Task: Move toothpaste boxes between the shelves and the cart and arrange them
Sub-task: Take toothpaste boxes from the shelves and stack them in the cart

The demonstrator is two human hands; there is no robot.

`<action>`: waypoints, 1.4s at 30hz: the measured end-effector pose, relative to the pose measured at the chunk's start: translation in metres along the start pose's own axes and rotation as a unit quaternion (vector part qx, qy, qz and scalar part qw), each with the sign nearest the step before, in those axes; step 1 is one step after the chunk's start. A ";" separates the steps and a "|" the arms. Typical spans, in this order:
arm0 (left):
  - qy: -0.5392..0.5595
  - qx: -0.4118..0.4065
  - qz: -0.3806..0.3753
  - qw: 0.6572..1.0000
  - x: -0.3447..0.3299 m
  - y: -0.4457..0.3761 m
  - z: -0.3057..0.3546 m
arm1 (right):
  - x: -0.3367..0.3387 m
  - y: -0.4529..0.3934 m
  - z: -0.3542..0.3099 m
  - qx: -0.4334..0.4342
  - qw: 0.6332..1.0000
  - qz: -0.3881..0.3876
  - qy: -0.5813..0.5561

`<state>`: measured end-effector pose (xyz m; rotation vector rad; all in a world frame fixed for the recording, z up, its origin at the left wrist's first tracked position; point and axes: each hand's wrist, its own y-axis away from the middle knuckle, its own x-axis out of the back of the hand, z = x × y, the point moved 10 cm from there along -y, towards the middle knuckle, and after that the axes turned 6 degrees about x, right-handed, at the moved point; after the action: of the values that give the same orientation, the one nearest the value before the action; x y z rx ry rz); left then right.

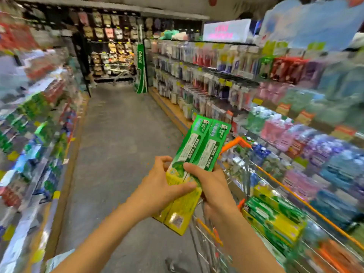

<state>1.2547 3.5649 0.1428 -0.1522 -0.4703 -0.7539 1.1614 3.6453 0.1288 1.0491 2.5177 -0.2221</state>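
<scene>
Both hands hold a pair of long green-and-yellow cardboard toothpaste boxes [194,166] side by side in the air above the grey aisle floor [118,134], just left of the wire shopping cart with orange trim [206,231]. The left hand [157,186] wraps the pair from the left with its thumb lying across the yellow front and its fingers curled at the upper edge. The right hand [208,180] clasps the pair from the right, thumb on the front face, its other fingers hidden behind the boxes.

I judge this to be the carrying step: two boxes squared up together, between cart and shelf. Which way they are headed cannot be told from this view. The next move calls for keeping the two boxes flush, turning toward the target and sliding them in lengthwise, without letting one slip ahead of the other.

Count: two boxes in the hands. In the cart lies a stack of similar green-and-yellow toothpaste boxes [275,219]; I make out roughly three or four, but blur prevents an exact number. The left shelving [39,125] and the right shelving [256,83] are packed with goods too smeared to count. A green upright display sign [141,69] stands at the far end of the aisle
</scene>
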 end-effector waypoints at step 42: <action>-0.077 0.067 -0.340 0.935 -0.371 -0.261 -0.039 | 0.442 -0.123 0.145 -0.197 0.768 0.556 -0.251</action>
<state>0.8543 3.5961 -0.0718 0.0903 -0.7350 -1.3914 0.8368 3.8008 -0.1896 1.7656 1.0855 0.3245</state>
